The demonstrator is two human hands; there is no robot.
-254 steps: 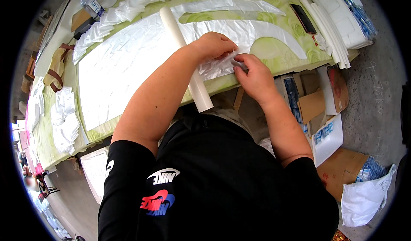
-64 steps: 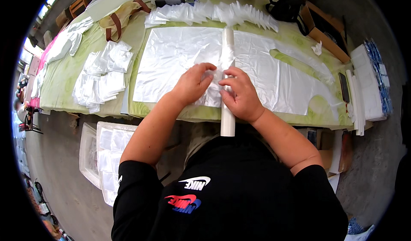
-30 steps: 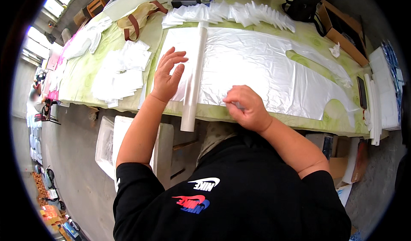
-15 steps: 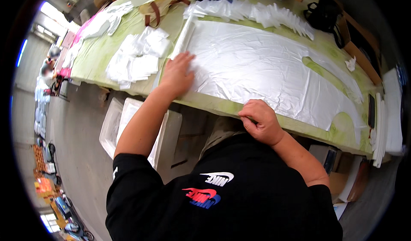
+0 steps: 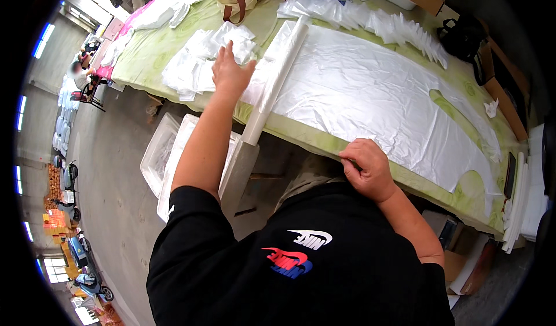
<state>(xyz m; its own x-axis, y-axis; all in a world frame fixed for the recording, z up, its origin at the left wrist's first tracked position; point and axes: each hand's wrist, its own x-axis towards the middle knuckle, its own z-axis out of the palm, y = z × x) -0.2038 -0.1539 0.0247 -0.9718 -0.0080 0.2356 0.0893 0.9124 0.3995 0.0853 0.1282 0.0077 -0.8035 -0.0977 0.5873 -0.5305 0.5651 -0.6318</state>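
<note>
A wide sheet of shiny white plastic film [image 5: 359,88] lies over the table, with curved cut-outs toward its right end. Across the sheet's left side rests a long pale tube or roll [image 5: 277,82], its near end jutting past the table edge. My left hand [image 5: 231,74] is raised just left of the tube, fingers spread and holding nothing. Beneath and beyond it lies a loose pile of folded clear-white plastic pieces [image 5: 188,71]. My right hand [image 5: 369,168] is curled at the table's near edge, thumb against fingers; whatever it may grip is hidden.
A green patterned cloth [image 5: 145,65] covers the table. Along the back runs a row of bunched plastic pieces [image 5: 370,22], near a black bag [image 5: 461,36] and a cardboard box [image 5: 504,88]. Below the left edge stand white plastic bins [image 5: 162,155].
My left hand has lifted off the tube and moved left toward the plastic pile. The tube sits farther right, with film showing on its left. My right hand stays at the edge; the view has shifted.
</note>
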